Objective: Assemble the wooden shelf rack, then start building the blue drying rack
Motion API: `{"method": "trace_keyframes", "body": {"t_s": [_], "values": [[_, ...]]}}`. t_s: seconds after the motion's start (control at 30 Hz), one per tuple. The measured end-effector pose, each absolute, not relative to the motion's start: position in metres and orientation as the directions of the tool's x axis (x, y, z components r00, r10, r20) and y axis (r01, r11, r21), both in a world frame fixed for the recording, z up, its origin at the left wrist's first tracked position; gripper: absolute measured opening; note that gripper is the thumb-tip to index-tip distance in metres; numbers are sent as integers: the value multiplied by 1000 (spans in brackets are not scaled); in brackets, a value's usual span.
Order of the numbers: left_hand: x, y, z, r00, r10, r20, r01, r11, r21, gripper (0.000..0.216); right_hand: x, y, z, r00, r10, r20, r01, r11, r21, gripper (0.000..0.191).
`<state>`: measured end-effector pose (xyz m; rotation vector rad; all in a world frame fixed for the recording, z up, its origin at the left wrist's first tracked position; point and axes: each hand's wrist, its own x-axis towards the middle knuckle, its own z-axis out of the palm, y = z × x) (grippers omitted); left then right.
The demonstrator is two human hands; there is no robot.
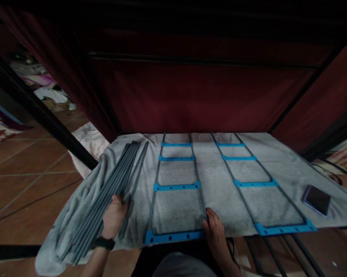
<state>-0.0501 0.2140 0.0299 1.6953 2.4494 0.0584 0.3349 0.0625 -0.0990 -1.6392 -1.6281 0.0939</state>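
A bundle of long grey rods (pixel 104 204) lies slanted on the left side of a cloth-covered surface, with a couple of rods slightly apart on its right. My left hand (pixel 114 217), a dark band at the wrist, is closed at the right edge of the bundle on a grey rod; its fingertips are partly hidden. A ladder-like frame (pixel 177 187) of grey rods and blue crosspieces lies flat in the middle. Fingers curled, my right hand (pixel 216 231) grips this frame's right rod by its near corner. A second similar frame (pixel 255 183) lies to the right.
Grey cloth (pixel 210 192) covers the work surface. A dark phone (pixel 317 200) rests at the right. Behind stands a dark red panel (pixel 185 96), with a black bar (pixel 46 111) at the left. More dark rods (pixel 277 254) show below the near edge, at the right.
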Motion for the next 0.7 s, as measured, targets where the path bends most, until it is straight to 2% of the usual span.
{"method": "trace_keyframes", "body": {"t_s": [0.07, 0.13, 0.23, 0.33, 0.43, 0.53, 0.63, 0.7], "values": [[-54, 214, 36, -400, 914, -66, 890, 405, 210, 36, 338, 64, -95, 192, 874, 446, 772, 146, -619, 44], [-52, 211, 40, -401, 916, 9, 870, 378, 317, 37, 339, 70, -87, 258, 878, 403, 720, 103, -686, 44], [-26, 199, 39, -276, 954, 121, 834, 175, 524, 37, 330, 88, -63, 349, 894, 282, 556, 45, -830, 44], [22, 179, 29, -15, 991, 135, 713, -84, 696, 34, 310, 112, -35, 350, 933, 78, 260, -17, -965, 45], [68, 159, 19, 266, 959, 100, 637, -253, 728, 31, 289, 131, -11, 266, 962, -60, 0, -62, -998, 49], [88, 151, 17, 420, 897, 141, 603, -392, 695, 31, 280, 138, 3, 160, 975, -157, -224, -119, -967, 44], [79, 164, 21, 402, 889, 218, 567, -428, 704, 30, 290, 147, 14, 134, 970, -202, -338, -147, -930, 40], [61, 180, 20, 282, 930, 237, 562, -360, 744, 31, 308, 161, 24, 212, 961, -179, -334, -101, -937, 41]]}}
